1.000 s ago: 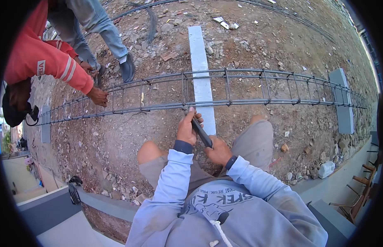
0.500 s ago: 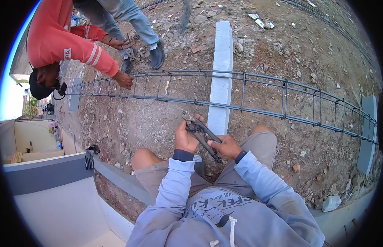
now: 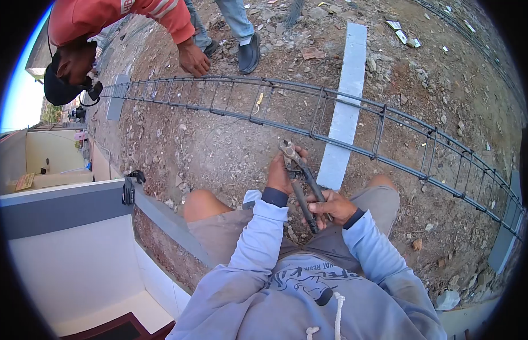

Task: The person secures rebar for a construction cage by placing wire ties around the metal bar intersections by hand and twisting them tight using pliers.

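Note:
A pair of worn metal pincers (image 3: 302, 203) is in both my hands, in front of my lap. My left hand (image 3: 280, 173) is closed round it just below the jaws, which point up and away from me. My right hand (image 3: 336, 207) grips the handles lower down, thumb across them; the handles stand slightly apart. Just beyond my hands runs a long steel rebar cage (image 3: 264, 121) with rectangular stirrups, touching neither hand. It rests across a pale block (image 3: 355, 56).
A co-worker in a red top (image 3: 99, 20) bends over the cage's far left, one hand (image 3: 194, 58) at its upper bar. Other supports (image 3: 117, 105) lie under both ends of the cage. Rubble covers the ground. A low white wall (image 3: 77, 266) stands at my left.
My view has shifted, moving the scene in the frame. The pincers stay in both my hands, turned slightly more upright. The co-worker's second hand and its tool have left view.

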The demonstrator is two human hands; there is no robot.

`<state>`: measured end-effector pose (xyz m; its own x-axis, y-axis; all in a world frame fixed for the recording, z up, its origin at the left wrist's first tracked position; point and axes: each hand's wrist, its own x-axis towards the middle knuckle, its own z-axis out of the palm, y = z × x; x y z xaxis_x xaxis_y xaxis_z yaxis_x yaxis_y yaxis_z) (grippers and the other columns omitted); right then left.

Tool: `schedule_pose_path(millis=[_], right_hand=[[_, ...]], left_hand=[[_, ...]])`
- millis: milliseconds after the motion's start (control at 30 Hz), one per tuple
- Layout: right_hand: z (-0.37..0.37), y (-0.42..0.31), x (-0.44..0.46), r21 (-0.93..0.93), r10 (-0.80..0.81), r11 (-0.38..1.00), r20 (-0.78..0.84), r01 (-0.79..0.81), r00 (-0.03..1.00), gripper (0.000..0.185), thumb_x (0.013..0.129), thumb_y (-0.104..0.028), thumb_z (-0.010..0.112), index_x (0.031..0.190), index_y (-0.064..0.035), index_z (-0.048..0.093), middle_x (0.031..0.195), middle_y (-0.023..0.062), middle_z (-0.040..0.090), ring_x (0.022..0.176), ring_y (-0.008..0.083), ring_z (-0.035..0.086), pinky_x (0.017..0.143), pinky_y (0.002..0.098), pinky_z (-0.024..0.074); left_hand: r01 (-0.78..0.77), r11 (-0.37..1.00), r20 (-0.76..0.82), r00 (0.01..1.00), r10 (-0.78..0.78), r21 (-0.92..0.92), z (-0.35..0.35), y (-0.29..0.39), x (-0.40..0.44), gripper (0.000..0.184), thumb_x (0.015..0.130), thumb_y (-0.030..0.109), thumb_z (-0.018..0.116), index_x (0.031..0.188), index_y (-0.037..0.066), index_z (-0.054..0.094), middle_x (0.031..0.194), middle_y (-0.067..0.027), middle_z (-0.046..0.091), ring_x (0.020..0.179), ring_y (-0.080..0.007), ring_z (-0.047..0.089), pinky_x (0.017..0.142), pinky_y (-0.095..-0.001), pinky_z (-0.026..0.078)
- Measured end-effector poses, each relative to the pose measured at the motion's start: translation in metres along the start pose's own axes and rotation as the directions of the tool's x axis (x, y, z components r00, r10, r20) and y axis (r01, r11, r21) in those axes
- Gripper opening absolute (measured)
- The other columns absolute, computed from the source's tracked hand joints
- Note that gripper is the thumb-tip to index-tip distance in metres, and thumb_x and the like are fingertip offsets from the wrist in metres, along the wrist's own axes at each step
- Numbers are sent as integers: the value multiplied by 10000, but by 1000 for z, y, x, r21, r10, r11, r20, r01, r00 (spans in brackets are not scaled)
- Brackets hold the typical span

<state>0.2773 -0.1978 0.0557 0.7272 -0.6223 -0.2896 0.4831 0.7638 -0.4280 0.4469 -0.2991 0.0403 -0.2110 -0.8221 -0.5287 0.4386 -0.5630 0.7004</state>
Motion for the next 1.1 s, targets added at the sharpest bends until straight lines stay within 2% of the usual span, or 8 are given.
schedule_pose_path(millis=[133,233,367,467,733,900,1000,1100], right_hand=[[13,-16,1,-439,-281,889,-291,133,915,455,825,-269,652,1196,-27,547,877,141,662,660,143,638,541,274,497],[15,-45,14,-935,-767,300,-355,-191,535,444,797,-308,668,1183,-105,584,775,119,618,683,212,611,593,363,473],[15,-80,29,-725,-916,54,-310,-687,254,521,730,-355,710,1169,-104,588,818,109,556,780,278,565,673,403,443],[19,-83,45,-604,-952,-121,-154,-788,264,583,712,-372,715,1189,-71,565,932,116,547,932,288,518,788,426,397],[71,-73,102,-623,-975,-54,-137,-780,177,537,753,-194,663,1222,-2,486,1161,149,506,1101,334,457,903,430,355],[80,-23,188,-882,-876,342,-425,-325,229,187,832,-139,566,944,-3,632,741,135,641,653,270,634,636,385,501],[95,-14,218,-629,-618,777,-754,26,225,166,826,-132,571,888,5,640,719,122,654,600,206,638,591,339,502],[98,-11,229,-561,-553,828,-817,-6,165,160,806,-133,586,854,5,654,669,110,650,574,160,632,559,300,496]], left_hand=[[-89,896,-269,937,224,435,-32,3,18,178,904,207,560,924,35,603,756,-10,593,600,-84,549,562,-232,458],[-42,743,-256,925,282,668,-58,25,24,201,882,221,600,849,24,620,677,15,549,544,-65,478,507,-225,401],[-82,783,-208,942,262,616,-54,52,28,218,863,240,633,811,28,627,648,21,524,540,-59,458,505,-214,387],[-145,834,-95,969,229,533,-54,68,41,208,858,218,641,840,12,619,648,15,537,524,-58,460,471,-214,368],[-21,852,-3,1000,26,523,-65,110,72,198,839,218,670,801,31,616,648,17,537,543,-54,448,505,-213,366],[98,850,57,987,-149,517,-86,120,80,183,824,246,685,829,75,619,651,27,536,567,-64,490,543,-201,408],[144,859,88,973,-213,491,-96,126,80,193,827,251,683,820,68,619,640,27,530,561,-63,479,535,-207,399],[161,860,130,959,-252,484,-98,130,82,233,834,269,673,818,41,633,652,7,562,569,-65,493,523,-214,394]])
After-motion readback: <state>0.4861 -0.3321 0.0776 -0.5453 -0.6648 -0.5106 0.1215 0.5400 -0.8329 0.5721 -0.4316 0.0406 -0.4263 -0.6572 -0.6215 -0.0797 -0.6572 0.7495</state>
